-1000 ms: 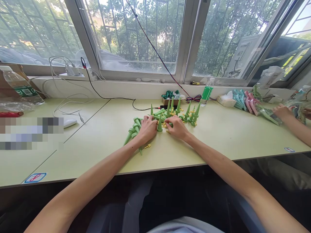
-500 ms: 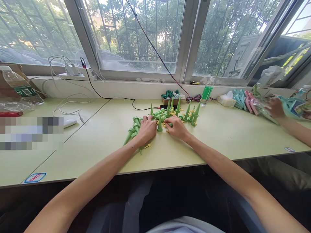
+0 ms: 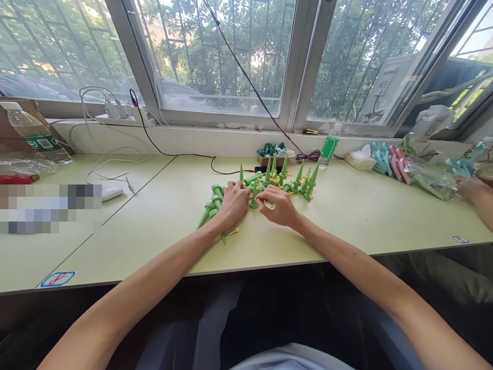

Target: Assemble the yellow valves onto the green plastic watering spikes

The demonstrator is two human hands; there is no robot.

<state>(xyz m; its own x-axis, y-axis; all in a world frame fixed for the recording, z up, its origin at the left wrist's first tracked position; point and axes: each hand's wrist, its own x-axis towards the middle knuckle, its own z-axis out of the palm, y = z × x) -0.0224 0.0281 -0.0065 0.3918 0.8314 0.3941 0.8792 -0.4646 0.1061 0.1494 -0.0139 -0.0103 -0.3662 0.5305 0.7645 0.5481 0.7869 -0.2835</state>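
Between my two hands a green plant watering spike (image 3: 253, 199) stands point up on the table. My left hand (image 3: 234, 203) has its fingers curled against the spike's left side. From the right, my right hand (image 3: 280, 205) pinches close against the same spike; a small yellow valve piece (image 3: 269, 205) shows among its curled fingers. What exactly the fingertips cover is hidden. More spikes with yellow valves (image 3: 298, 180) stand upright behind my right hand. Loose green spikes (image 3: 210, 208) lie left of my left hand, and one yellow valve (image 3: 234, 231) lies in front of it.
A small box (image 3: 269, 160) with green items stands behind the spikes, near a green-labelled bottle (image 3: 329, 148) and a tissue box (image 3: 360, 160). At the right, a co-worker's hand (image 3: 475, 189) is by pastel plastic items (image 3: 398, 162). Cables (image 3: 103, 164) and a large bottle (image 3: 36, 136) are left.
My right hand has moved slightly left, its fingertips now against the upright spike, and is more curled. My left hand stays put. The co-worker's hand has moved right and lower.
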